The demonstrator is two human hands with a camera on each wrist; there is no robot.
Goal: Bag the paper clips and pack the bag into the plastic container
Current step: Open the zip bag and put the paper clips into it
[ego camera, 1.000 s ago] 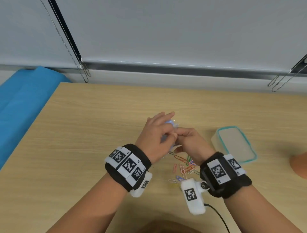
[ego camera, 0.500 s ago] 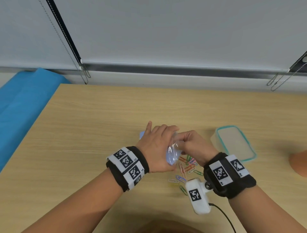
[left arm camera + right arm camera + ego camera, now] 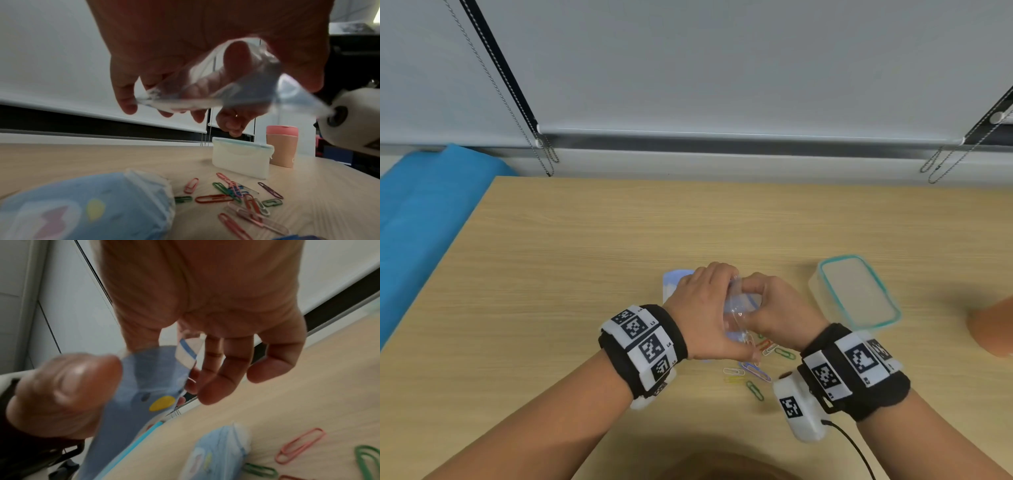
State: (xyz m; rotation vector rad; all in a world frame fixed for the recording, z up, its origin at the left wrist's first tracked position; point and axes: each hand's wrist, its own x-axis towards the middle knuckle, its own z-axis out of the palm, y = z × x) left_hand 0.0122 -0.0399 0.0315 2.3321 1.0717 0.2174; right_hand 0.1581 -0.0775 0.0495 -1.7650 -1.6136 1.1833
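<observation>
A small clear zip bag hangs between both hands just above the table. My left hand grips its left side with fingers curled over it, and my right hand pinches the mouth edge. In the right wrist view the bag shows a blue strip at its mouth. Several coloured paper clips lie loose on the table below the hands, also in the left wrist view. The frosted plastic container with a teal rim stands to the right of the hands.
A blue printed soft pack lies under and left of my left hand, close to the clips. A pink cup stands at the right edge, behind the container. A blue surface adjoins the table's left edge.
Both hands have come down and nearer with the bag, now right over the clips. My left hand has turned palm down and wrapped round the bag's side.
</observation>
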